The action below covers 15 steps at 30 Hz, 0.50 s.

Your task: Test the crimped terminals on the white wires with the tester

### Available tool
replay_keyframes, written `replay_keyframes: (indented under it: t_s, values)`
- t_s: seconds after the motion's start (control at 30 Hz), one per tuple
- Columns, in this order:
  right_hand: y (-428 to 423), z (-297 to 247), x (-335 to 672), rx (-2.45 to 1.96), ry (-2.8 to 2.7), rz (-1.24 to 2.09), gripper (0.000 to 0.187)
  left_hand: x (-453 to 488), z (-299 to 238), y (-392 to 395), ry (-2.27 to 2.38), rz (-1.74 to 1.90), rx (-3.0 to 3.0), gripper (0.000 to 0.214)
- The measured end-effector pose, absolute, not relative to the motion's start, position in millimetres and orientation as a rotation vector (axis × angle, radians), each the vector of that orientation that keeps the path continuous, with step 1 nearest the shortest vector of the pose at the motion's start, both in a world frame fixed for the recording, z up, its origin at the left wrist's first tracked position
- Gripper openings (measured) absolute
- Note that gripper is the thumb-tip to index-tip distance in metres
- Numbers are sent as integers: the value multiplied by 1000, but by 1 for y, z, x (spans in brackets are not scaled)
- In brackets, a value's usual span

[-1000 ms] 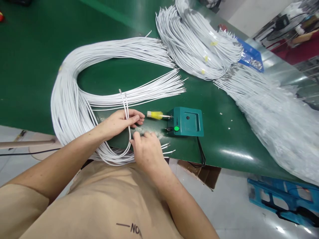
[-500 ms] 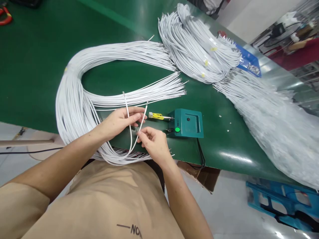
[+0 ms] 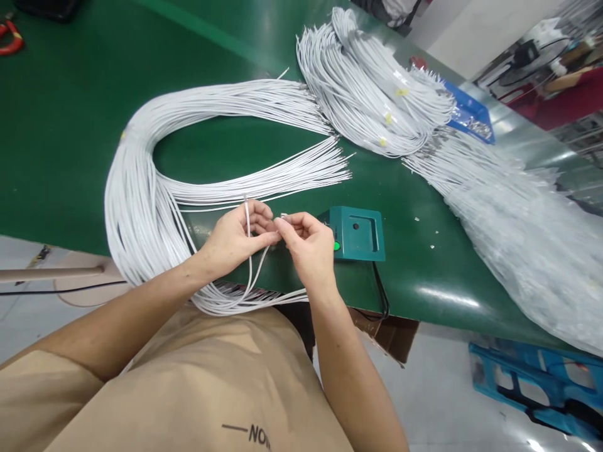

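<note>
wires (image 3: 129, 182): white | device (image 3: 358, 233): teal | button (image 3: 336, 246): bright green | tabletop (image 3: 424, 276): green

Left hand (image 3: 235, 242): half-curled fingers, a white wire (image 3: 250, 270) running upright across them
Right hand (image 3: 311, 251): fingertips meeting the left thumb; what lies between is hidden
Teal device (image 3: 365, 232): just beside the right hand, on the green worktop (image 3: 424, 270)
Wire bundle (image 3: 129, 182): curved in a U
Coiled wires (image 3: 353, 88): near a blue tray (image 3: 471, 110)

My remote view of the operator: tan shirt (image 3: 188, 383), softly creased, at 7 o'clock; short left sleeve (image 3: 51, 392) with plain hem at 8; dark printed dash and partial lettering, "NO", (image 3: 259, 434) near 6; bare forearms.
</note>
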State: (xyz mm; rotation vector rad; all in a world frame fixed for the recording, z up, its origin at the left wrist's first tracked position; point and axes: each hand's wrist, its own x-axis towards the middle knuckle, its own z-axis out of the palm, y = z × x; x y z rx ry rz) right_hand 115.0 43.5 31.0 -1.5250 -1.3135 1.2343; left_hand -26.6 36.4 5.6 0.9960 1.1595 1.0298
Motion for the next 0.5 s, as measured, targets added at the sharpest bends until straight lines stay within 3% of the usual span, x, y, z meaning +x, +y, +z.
replay_keyframes:
  t_s: [0.17, 0.37, 0.5]
  values:
    - [43, 25, 115, -1369, -1129, 1411, 17, -27, 6, 35, 1140, 1020, 1038, 33]
    - [43, 19, 112, -1103, -630, 1846, 15, -27, 5, 33, 1127, 981, 1089, 32]
    - [50, 25, 112, -1150, -623, 1865, 19, -25, 7, 31, 1059, 961, 1058, 29]
